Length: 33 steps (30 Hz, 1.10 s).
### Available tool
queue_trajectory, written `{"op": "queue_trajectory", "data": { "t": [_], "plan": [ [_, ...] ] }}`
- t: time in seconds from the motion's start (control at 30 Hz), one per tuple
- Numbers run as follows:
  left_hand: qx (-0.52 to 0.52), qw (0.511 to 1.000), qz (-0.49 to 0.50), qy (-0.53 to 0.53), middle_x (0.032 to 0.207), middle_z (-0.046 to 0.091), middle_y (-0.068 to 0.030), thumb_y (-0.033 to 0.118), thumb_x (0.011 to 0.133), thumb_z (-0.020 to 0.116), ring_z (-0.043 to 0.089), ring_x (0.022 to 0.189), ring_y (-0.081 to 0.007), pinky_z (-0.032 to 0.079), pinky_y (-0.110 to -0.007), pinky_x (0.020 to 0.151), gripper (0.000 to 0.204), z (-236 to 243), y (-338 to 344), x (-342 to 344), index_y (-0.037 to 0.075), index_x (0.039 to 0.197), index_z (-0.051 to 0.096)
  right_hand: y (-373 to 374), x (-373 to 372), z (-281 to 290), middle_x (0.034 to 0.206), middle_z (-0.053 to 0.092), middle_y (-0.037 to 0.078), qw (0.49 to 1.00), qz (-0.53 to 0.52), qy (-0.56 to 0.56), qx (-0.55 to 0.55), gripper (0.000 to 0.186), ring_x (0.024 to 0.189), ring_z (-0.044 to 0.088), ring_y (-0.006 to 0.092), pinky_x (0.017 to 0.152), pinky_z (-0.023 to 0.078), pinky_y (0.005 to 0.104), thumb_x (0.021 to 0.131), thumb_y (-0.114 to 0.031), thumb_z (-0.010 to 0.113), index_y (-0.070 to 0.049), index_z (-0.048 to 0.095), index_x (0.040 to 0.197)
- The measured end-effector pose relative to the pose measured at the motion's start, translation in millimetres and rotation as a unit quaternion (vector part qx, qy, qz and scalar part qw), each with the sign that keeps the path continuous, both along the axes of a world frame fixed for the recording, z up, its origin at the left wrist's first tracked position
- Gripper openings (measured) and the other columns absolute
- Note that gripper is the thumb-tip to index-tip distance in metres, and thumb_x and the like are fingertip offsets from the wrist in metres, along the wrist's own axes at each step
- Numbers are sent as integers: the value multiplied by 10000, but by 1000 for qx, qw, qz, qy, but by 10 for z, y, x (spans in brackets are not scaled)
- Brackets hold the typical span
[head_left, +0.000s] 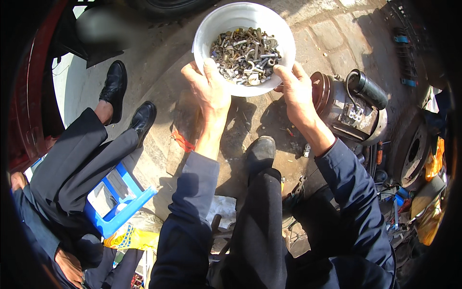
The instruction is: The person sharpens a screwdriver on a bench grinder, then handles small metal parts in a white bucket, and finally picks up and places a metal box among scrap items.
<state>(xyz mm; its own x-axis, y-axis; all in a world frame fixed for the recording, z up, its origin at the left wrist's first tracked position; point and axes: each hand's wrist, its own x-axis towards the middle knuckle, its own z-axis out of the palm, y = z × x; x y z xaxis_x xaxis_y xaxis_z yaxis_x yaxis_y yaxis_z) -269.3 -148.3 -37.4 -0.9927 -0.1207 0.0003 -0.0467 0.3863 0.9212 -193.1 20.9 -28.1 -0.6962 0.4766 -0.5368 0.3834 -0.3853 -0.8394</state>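
Held out in front of me is a white plastic bucket (204,36), tipped so that its inside shows. A heap of bolts, nuts and other small metal hardware (248,55) lies at its bottom. My left hand (209,89) grips the near left of the rim, thumb over the edge. On the near right, my right hand (296,94) is closed on the rim in the same way. The fingers under the bucket are partly hidden.
A motor-like machine with a black cylinder (368,89) stands on the ground at right, beside a wheel drum (411,149) and piled tools. At left sits another person in dark trousers (77,159), near a blue plastic stool (118,202). A red rag (182,140) lies on the ground.
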Motion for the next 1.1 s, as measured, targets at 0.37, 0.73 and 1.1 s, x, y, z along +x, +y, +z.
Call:
{"op": "queue_trajectory", "data": {
  "t": [0.37,0.73,1.1],
  "plan": [
    [278,942,152,-111,1223,527,-174,315,1075,645,541,1115,-212,470,-378,994,464,-102,316,790,-33,1262,402,476,-746,31,877,773,160,945,193,17,263,408,814,720,199,771,568,342,826,-196,674,43,773,1142],
    [22,999,8,-47,1204,684,-194,384,959,681,671,1097,-274,527,-387,988,601,305,-571,-735,-67,1346,589,259,-542,-55,963,766,214,934,74,43,347,477,899,725,260,835,562,380,1011,-345,683,100,703,1180],
    [-102,974,-178,-95,1101,734,-255,482,967,728,706,1063,-388,541,-466,915,499,-106,57,-1288,-14,1014,767,479,-693,-191,892,754,214,887,52,81,452,489,851,718,267,807,552,387,1037,-396,665,83,754,1072]
  ]
}}
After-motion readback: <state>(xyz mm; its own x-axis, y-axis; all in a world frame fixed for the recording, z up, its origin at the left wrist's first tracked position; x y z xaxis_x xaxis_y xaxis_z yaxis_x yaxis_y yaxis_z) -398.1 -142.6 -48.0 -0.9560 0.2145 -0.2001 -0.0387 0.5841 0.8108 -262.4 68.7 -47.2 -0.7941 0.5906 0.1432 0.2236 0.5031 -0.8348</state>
